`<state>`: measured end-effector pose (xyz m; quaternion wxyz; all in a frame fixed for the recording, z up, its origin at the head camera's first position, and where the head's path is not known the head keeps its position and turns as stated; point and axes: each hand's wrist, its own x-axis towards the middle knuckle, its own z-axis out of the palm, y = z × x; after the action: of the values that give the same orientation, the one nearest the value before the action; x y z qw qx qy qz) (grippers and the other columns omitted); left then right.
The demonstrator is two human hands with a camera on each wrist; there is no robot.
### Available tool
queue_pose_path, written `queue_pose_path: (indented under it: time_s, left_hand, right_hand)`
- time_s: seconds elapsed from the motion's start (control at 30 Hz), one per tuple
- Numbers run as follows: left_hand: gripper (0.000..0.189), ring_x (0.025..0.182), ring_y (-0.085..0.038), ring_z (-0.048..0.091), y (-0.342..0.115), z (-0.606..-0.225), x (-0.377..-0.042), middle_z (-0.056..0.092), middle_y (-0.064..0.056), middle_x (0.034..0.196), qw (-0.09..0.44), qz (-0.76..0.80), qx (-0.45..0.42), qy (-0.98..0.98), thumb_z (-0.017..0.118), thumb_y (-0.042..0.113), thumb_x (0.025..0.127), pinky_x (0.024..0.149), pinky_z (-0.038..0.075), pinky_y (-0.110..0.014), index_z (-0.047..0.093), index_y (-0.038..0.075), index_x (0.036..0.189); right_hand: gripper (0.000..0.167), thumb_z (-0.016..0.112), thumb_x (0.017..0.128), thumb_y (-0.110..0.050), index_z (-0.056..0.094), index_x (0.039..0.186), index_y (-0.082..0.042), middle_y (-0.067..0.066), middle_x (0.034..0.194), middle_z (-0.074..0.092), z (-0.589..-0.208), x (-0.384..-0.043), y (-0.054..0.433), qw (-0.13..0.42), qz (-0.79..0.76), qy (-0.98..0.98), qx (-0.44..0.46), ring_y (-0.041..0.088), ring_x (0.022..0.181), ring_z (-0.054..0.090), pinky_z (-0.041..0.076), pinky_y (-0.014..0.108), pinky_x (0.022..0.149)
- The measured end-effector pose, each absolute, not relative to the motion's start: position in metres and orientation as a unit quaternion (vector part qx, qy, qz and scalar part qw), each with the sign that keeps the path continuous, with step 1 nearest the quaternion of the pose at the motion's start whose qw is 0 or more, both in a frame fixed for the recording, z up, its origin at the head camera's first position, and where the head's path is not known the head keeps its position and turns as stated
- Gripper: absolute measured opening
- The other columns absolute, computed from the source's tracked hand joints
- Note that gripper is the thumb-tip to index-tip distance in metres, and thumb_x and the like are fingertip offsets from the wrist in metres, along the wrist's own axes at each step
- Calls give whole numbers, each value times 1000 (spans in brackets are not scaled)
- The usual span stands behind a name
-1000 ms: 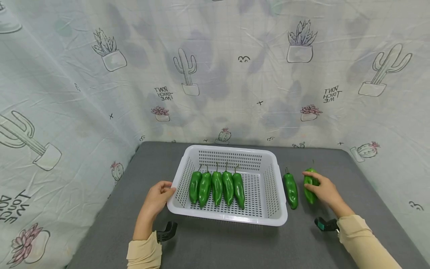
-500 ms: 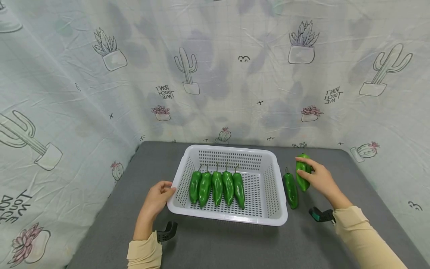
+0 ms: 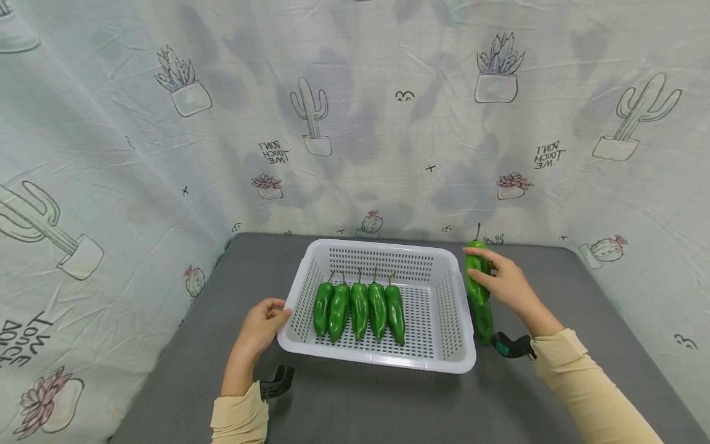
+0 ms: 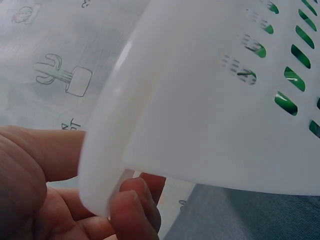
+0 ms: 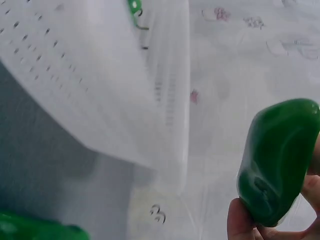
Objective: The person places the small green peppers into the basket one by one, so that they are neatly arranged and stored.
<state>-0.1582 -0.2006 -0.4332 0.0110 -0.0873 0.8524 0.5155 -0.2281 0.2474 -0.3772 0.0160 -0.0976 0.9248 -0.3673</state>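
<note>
A white perforated plastic basket stands on the grey table, with several green chili peppers lying side by side in its left part, stems away from me. My left hand grips the basket's left rim, fingers curled under the edge in the left wrist view. Past the basket's right rim, my right hand holds a green chili pepper between thumb and fingers, raised with its stem up. Another green chili pepper lies on the table beside the basket, partly hidden behind the held one.
The dark grey table reaches back to a pale curtain printed with potted cacti, which also hangs at both sides. A black wrist device is on my left forearm and another black device on my right.
My right hand has lifted the rightmost chili pepper off the table and carried it left, up to the basket's right rim. The left hand and basket have stayed in place.
</note>
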Motion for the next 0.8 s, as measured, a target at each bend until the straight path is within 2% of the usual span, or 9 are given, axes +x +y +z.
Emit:
queue_pose_path:
  time_s: [0.17, 0.33, 0.4, 0.57, 0.6, 0.8]
  left_hand:
    - [31, 79, -20, 62, -201, -435, -160, 66, -19, 94, 10, 514, -86, 853, 56, 10, 94, 65, 47, -29, 53, -8, 119]
    - [31, 78, -19, 62, -201, -435, -159, 65, -20, 93, 7, 515, -88, 853, 57, 10, 93, 64, 47, -29, 53, -8, 118]
    - [31, 78, -19, 62, -201, -435, -159, 65, -20, 94, 8, 516, -88, 852, 57, 10, 93, 65, 47, -29, 53, -8, 118]
    - [31, 79, -20, 62, -201, -435, -159, 66, -19, 94, 10, 515, -91, 852, 56, 11, 93, 65, 47, -29, 53, -7, 119]
    - [31, 79, -20, 62, -201, -435, -159, 66, -19, 94, 10, 514, -91, 853, 56, 11, 93, 65, 47, -29, 53, -7, 119]
    - [30, 78, -20, 63, -201, -435, -160, 66, -19, 93, 7, 514, -92, 853, 57, 10, 93, 66, 48, -31, 54, -7, 118]
  right_hand:
    - [50, 56, 96, -32, 44, 142, -17, 24, 135, 49, -379, -233, 231, 16, -383, 917, -112, 38, 105, 55, 44, 36, 65]
    - [48, 56, 96, -32, 46, 140, -19, 20, 141, 44, -385, -238, 213, 17, -388, 912, -131, 39, 108, 54, 43, 37, 69]
    - [47, 56, 96, -31, 46, 140, -19, 19, 144, 41, -387, -240, 207, 20, -394, 908, -139, 40, 105, 53, 42, 39, 69]
    - [46, 57, 95, -27, 48, 139, -20, 18, 141, 44, -393, -242, 192, 25, -409, 900, -150, 40, 108, 53, 45, 43, 73]
    - [45, 58, 95, -27, 48, 139, -20, 18, 142, 45, -394, -242, 189, 24, -410, 899, -151, 39, 113, 53, 46, 43, 75]
    - [45, 59, 94, -23, 49, 138, -16, 19, 140, 45, -399, -244, 177, 37, -418, 895, -152, 37, 108, 56, 48, 35, 70]
